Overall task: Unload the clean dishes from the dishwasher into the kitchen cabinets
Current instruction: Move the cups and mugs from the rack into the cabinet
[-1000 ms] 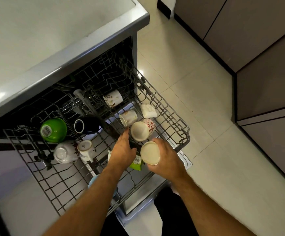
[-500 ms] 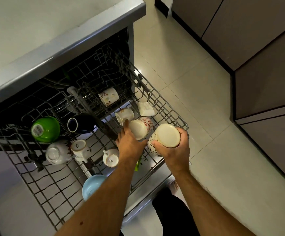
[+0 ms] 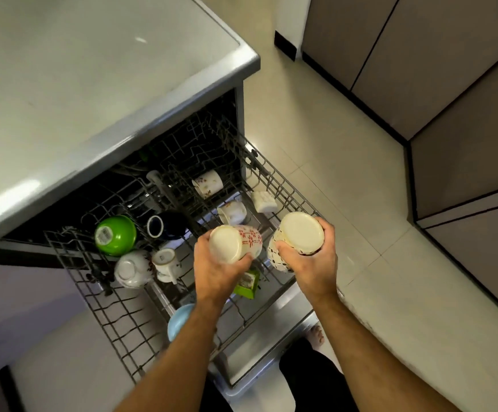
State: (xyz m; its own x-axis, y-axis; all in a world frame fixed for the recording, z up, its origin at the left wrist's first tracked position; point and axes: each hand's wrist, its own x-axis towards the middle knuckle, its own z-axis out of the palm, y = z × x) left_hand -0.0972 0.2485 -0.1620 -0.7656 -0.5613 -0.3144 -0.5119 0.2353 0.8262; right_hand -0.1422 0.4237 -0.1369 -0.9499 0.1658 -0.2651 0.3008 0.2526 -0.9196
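Your left hand (image 3: 215, 272) has its fingers wrapped round a cream cup with red flowers (image 3: 235, 243), held bottom towards you above the pulled-out rack (image 3: 117, 319). Your right hand (image 3: 308, 263) grips a second cup with a dark pattern (image 3: 296, 239) the same way, base up, just beside the first; the two cups are close but I cannot tell whether they touch.

Below your hands, a small green box (image 3: 246, 282) sits in the rack. Further back lie a white cup (image 3: 232, 212), a flowered cup on its side (image 3: 207, 183) and a white ribbed block (image 3: 264, 201) (possibly a soap or a lid, too small to tell). To the left are an overturned green bowl (image 3: 116, 235) with a sticker on its base, a dark blue cup (image 3: 166, 226), a white bowl (image 3: 131, 269) and a small white mug (image 3: 164, 261) touching it. A pale blue bowl (image 3: 179, 321) shows beside your left forearm. The rack juts out from under the grey countertop (image 3: 93, 69), and brown cabinets (image 3: 449, 84) stand across the tiled floor (image 3: 316, 138).
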